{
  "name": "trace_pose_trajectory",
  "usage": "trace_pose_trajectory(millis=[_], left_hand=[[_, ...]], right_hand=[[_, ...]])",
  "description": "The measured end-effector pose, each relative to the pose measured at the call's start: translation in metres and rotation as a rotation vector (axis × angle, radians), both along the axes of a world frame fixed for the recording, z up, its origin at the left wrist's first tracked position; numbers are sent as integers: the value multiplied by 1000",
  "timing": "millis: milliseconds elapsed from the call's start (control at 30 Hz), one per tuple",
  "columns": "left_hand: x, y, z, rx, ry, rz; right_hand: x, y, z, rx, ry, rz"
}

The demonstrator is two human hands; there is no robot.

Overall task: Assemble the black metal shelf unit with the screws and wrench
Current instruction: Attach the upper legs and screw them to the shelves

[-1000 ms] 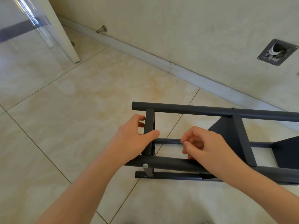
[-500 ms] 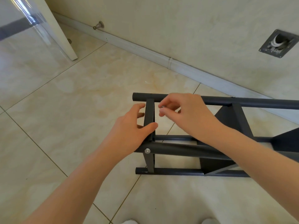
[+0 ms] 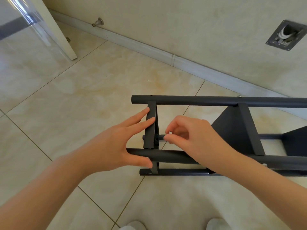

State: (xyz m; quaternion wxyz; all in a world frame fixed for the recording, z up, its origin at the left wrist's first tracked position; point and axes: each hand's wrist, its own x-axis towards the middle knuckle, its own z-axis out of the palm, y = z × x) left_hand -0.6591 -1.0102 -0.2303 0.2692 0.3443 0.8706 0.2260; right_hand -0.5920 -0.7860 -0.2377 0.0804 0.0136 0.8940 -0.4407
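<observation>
Two pale shoe tips (image 3: 133,225) show at the bottom edge on the tiled floor (image 3: 74,100). Just beyond them the black metal shelf unit (image 3: 235,130) lies on its side on the floor, its long tubes running left to right. The left hand (image 3: 116,146) is open, with straight fingers laid against the flat end crossbar (image 3: 150,128) and the thumb lying along the near upper tube (image 3: 174,156). The right hand (image 3: 192,138) reaches over that same tube into the frame, with thumb and forefinger pinched on a small silver screw (image 3: 170,132), just beside the inner face of the crossbar. The hands are close together but do not touch. Behind them the far tube (image 3: 199,100) carries the top of the crossbar and a slanted shelf panel. Further back a pale skirting board (image 3: 191,63) runs along the wall, with a metal door stopper (image 3: 98,22) to the left, a white door frame (image 3: 56,30) beside it, and a dark recessed wall plate (image 3: 285,35) at the right
</observation>
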Motion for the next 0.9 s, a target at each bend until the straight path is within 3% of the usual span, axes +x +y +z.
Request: trace_pose_trajectory(millis=[67, 233, 533, 700, 900], left_hand=[[2, -2, -1, 9, 22, -8], [5, -5, -4, 26, 88, -8], [5, -5, -10, 72, 317, -48], [14, -9, -19, 179, 315, -18], [13, -10, -25, 241, 278, -2]], right_hand=[[-11, -1, 1, -121, -146, 27], [-27, -10, 3, -656, -461, 126], [-27, -5, -4, -782, -503, 49], [-25, -8, -6, -752, -532, 74], [-34, 5, 6, -253, -182, 81]])
